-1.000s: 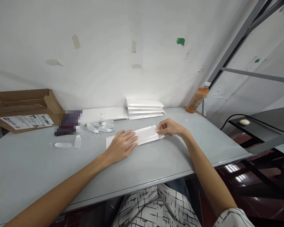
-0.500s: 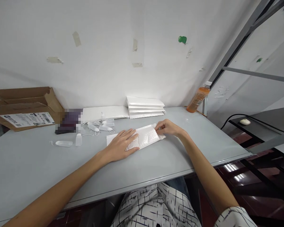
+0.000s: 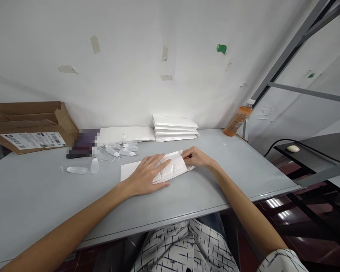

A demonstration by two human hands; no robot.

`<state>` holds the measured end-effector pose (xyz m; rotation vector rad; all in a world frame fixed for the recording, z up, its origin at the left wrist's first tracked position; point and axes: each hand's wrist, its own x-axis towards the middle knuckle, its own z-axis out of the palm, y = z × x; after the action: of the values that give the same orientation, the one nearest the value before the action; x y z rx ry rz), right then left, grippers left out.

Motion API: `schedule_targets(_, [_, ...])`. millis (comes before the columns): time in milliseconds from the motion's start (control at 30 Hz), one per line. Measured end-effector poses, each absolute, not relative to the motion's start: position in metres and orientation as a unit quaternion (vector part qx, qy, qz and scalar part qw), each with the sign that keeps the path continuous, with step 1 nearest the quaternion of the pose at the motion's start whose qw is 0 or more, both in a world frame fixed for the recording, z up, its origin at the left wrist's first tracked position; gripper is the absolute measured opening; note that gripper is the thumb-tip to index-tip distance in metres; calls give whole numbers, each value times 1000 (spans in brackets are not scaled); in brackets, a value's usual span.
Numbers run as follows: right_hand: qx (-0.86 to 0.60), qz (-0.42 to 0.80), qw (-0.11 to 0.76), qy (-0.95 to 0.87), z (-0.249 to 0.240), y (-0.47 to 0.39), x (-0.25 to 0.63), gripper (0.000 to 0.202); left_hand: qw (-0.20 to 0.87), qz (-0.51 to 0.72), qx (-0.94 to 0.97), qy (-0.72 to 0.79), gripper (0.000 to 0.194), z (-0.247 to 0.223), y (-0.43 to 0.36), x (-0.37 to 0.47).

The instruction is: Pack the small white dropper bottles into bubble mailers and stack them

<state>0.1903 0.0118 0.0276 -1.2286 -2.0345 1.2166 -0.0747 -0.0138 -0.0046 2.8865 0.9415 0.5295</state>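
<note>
A white padded bubble mailer [image 3: 174, 169] lies at a slant on the grey table. Spread across its left part is my left hand [image 3: 147, 174], palm down, with the fingers apart and the thumb past the lower edge. At the mailer's right end, my right hand [image 3: 195, 156] has its fingers curled and closed at the opening; the fingertips are partly hidden by the mailer. To the left lie several small translucent white bottles [image 3: 77, 170], some with thin loops. A dark purple item [image 3: 85, 141], partly blurred out, is beside them.
Behind, a stack of white mailers [image 3: 175, 130] and a flat white mailer [image 3: 127, 134] rest against the wall. An open cardboard box [image 3: 34, 126] stands at far left. An orange drink bottle [image 3: 238, 120] leans at back right. The table's front edge [image 3: 158, 223] is close to my body.
The mailer has shifted slightly left on the table. My right hand has moved a little left and down with it, while the fingers of my left hand have spread slightly wider.
</note>
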Motion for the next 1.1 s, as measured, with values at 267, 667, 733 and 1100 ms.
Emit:
schedule_targets(267, [-479, 437, 262, -714, 36, 14, 198, 27, 31, 208, 923, 323, 52, 2, -11, -75])
schedule_targets(667, [-445, 105, 68, -887, 66, 58, 59, 16, 51, 159, 934, 316, 70, -8, -18, -72])
schedule_targets(733, [-434, 82, 13, -897, 65, 65, 35, 15, 56, 153, 935, 314, 72, -6, -19, -72])
schedule_targets(1100, [-414, 90, -34, -905, 56, 79, 16, 17, 61, 125, 938, 316, 69, -1, -20, -70])
